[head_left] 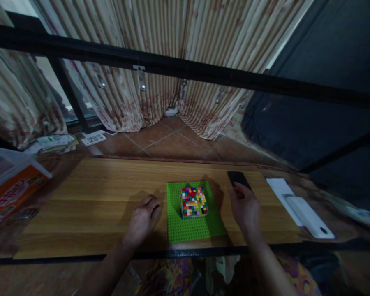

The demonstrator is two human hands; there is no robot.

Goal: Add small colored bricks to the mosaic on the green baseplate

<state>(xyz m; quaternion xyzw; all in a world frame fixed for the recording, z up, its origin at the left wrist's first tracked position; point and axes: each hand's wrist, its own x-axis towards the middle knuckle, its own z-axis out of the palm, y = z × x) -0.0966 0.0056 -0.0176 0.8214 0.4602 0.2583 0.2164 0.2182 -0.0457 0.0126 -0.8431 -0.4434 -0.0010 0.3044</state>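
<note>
Two bare forearms enter from the bottom edge, one per side. Left hand (142,219) rests palm-down on the counter (95,205), fingers curled loosely under, gripping nothing; it lies just beside the left edge of the green baseplate (191,228), not clearly touching it. Right hand (245,207) is held just right of the baseplate, fingers relaxed and slightly bent, empty; its fingertips lie at the near end of the dark phone (238,178), contact uncertain.

Count on the counter:
- 1 green baseplate, studded, flat, near the front edge, roughly centred between the two hands.
- 1 brick block (194,201), a square stack of small bricks in red, yellow, blue, green, white and black, seated on the far half of the baseplate. Several layers deep; exact layer count not readable.
- 1 dark phone, flat, behind the right hand, well right of the block.

Off the counter's right end: 1 white sheet (279,187) with 1 white oblong device (308,216) lying across it.
At left: 1 orange-and-white carton (14,195) under clear plastic, print too blurred to read.
Behind: tiled floor (172,144), striped curtains (160,53), 1 loose pile of papers (54,142) on the floor, 1 black bar (185,70) crossing the view.
</note>
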